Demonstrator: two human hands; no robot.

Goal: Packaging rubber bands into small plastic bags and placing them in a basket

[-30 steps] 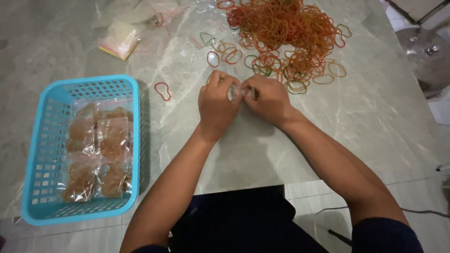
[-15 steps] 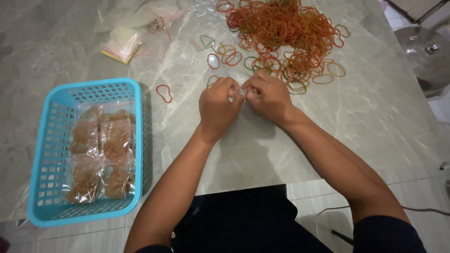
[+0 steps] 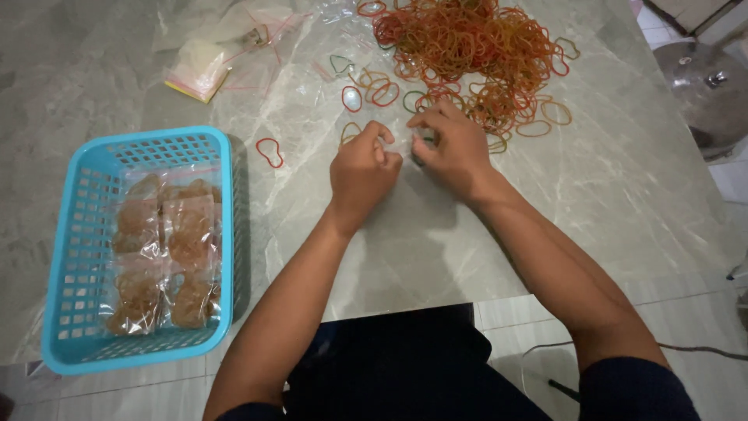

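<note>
On a grey marble table, seen from above: two bare hands brought close together near the middle. Left hand curled into a loose fist, fingers bent inward, thumb side facing the other hand. Right hand just beside it, fingers bent and pinched down toward the gap between the two. Something small and clear apparently pinched between the fingertips of both, too hidden to name for certain. Just beyond the right hand, a big heap of rubber bands, mostly orange, red and yellow, with loose ones scattered along its near edge, some touching or lying under the fingertips. A single red rubber band lying alone on the table, to the left of the left hand. Further left, near the table edge, a light blue plastic basket with slotted walls, holding several clear packets of brown food laid flat in rows. At the far left of the table, a small stack of empty clear bags, with crumpled clear plastic beside it. Below the table, dark clothing at the lap.
</note>
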